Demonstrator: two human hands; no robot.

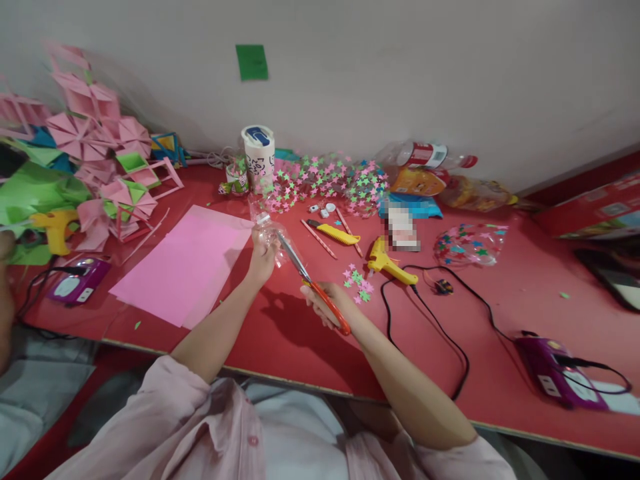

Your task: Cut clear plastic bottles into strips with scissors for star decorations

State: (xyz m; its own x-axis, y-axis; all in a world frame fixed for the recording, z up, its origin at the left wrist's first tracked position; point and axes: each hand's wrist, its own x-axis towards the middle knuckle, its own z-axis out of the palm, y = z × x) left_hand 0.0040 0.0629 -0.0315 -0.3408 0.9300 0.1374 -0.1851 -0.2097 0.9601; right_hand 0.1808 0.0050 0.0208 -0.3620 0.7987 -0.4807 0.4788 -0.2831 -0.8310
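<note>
Near the front edge of the desk (280, 347) our right hand (327, 303) grips the red scissors (313, 283), our left hand (263, 250) closes around the clear plastic bottle (270, 233), and we think the blades may slip on this smooth plastic toward our fingers.

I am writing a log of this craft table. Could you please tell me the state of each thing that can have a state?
left hand: shut on clear plastic bottle
right hand: shut on red-handled scissors
red-handled scissors: blades at the bottle
yellow glue gun: lying on red table, cord attached
pink paper sheet: lying flat
</note>
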